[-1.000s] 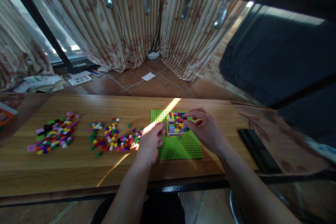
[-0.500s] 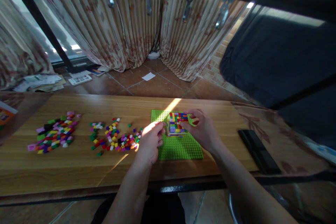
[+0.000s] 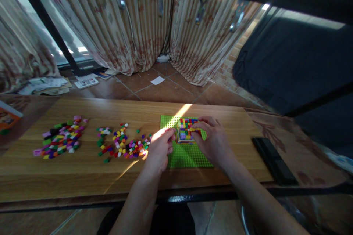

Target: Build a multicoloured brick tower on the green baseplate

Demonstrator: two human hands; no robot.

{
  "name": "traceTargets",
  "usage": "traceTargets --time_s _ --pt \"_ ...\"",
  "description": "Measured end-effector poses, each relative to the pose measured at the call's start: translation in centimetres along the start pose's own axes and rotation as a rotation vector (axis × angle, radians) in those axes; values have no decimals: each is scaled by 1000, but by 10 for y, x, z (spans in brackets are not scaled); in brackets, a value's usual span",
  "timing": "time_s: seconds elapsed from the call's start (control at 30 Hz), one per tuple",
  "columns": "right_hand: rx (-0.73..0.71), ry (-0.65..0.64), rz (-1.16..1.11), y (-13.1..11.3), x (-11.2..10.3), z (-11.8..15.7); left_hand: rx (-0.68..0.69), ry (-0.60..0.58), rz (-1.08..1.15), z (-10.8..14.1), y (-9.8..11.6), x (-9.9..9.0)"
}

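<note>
A low block of multicoloured toy bricks (image 3: 185, 135) stands on a green studded baseplate (image 3: 190, 158). My right hand (image 3: 216, 141) reaches over the block from the right, thumb and fingertips pinching a small yellow brick (image 3: 192, 129) just at the block's top. On the other side, my left hand (image 3: 161, 147) is closed beside the block's left edge, its fingers curled and thumb against them. Whatever lies between the left fingertips is too small to make out. Part of the block's right side is hidden by my right hand.
Loose bricks lie left of the baseplate: a near pile (image 3: 135, 148), a curved group (image 3: 103, 143) and a larger pile (image 3: 62, 137) farther left. A dark flat case (image 3: 273, 159) rests at the table's right end. Metal clips (image 3: 202, 7) hang from an overhead bar.
My right fingers have shifted slightly over the block, and a yellow brick now shows between their tips. The left hand stays beside the block. The whole view has shifted a little.
</note>
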State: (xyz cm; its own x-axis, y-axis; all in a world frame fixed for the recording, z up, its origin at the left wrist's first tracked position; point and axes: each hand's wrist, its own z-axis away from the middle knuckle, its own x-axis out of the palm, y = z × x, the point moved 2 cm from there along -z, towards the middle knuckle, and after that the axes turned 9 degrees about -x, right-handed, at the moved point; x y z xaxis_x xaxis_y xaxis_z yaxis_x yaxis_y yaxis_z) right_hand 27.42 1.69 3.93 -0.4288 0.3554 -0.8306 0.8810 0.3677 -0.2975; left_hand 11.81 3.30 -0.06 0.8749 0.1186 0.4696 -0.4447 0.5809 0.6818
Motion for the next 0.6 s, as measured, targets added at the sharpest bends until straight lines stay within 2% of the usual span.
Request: traceTargets --time_s 0.4,0.6 --pt "-20 -83 46 -4 -2 -6 10 -9 24 1 1 -1" --pt "-89 -117 55 -4 -2 -9 13 -31 22 2 2 -3"
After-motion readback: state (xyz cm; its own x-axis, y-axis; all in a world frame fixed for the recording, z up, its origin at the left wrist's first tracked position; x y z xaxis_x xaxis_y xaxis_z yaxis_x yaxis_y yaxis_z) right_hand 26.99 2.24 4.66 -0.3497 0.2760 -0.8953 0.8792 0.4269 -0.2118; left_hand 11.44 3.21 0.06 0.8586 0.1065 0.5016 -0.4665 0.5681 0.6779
